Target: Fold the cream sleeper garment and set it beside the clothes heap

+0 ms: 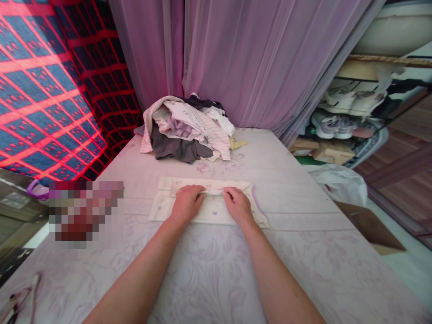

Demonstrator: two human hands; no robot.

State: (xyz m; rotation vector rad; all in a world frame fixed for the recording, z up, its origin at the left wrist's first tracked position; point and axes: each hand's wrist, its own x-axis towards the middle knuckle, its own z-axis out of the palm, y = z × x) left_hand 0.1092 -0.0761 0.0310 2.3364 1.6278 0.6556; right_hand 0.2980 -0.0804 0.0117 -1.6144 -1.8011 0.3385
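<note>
Cloth [216, 212] lies flat under both hands, a pale oblong with small faint motifs and a lilac edging just beyond the right hand's outer side. The left hand [188, 201] and right hand [238, 202] are a little apart, the fingertips of each pinched on one thin, rolled fold that runs between them.

Beneath the hands spreads a smooth, pale cover [205, 274] with mauve floral scrolls. Ahead of the left hand sits a rumpled pile [189, 132] of soft clothes: striped, dotted, white and dark grey. Behind it, ahead of both hands, sheer mauve curtains [243, 58] fall in long pleats. Far left of the left hand hangs a blue fabric [37, 90] crossed by bright red lines. Well to the right hand's right are shoes [335, 127], a crinkled white bag [340, 184] and an open brown carton [371, 225].
</note>
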